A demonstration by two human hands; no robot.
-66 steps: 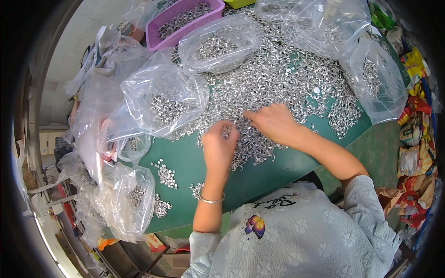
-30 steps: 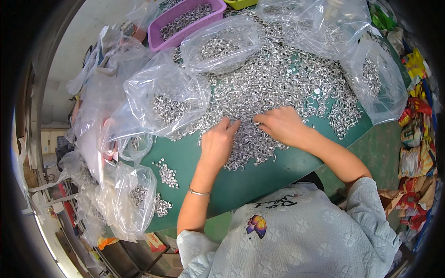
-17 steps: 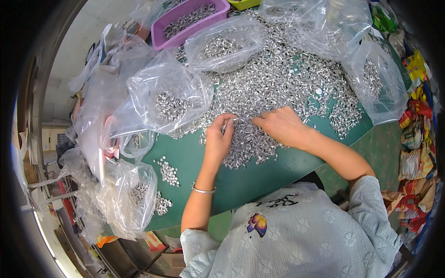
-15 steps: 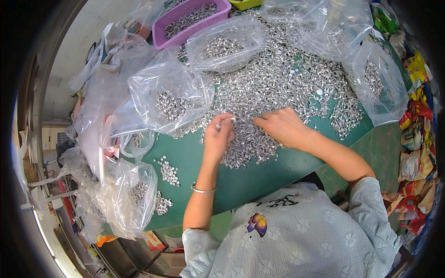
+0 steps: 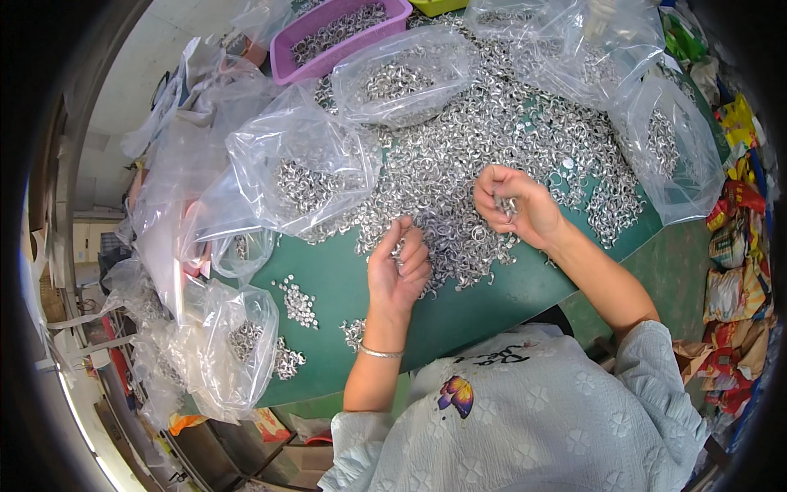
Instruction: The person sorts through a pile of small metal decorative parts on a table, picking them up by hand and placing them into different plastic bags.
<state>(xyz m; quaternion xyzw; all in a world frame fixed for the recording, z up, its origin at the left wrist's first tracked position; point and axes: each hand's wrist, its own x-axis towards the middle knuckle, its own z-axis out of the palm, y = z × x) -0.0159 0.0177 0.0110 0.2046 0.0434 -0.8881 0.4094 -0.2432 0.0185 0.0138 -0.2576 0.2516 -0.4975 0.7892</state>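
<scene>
A wide heap of small silvery metal rings (image 5: 443, 164), many shaped like open hooks, is spread over the green table (image 5: 467, 324). At the heap's near left edge my left hand (image 5: 399, 271) is closed, palm turned up, with a bit of metal showing between the curled fingers. To its right, my right hand (image 5: 525, 209) is raised above the heap, its fingers wrapped round several metal rings (image 5: 506, 205). Beside my left wrist lies a small pile of rings (image 5: 353, 332). Further left is a cluster of small round silvery pieces (image 5: 298, 305).
Clear plastic bags (image 5: 303, 164) holding rings surround the heap. At the back stand a purple basket (image 5: 283, 70) of rings and a yellow-green container (image 5: 438, 6). Another bag (image 5: 238, 353) sits at the table's left end. Colourful packages (image 5: 734, 246) line the right side.
My right hand has lifted off the heap, turned over and moved right, now with rings in it. My left hand has moved slightly right and down, uncovering the small pile beside its wrist.
</scene>
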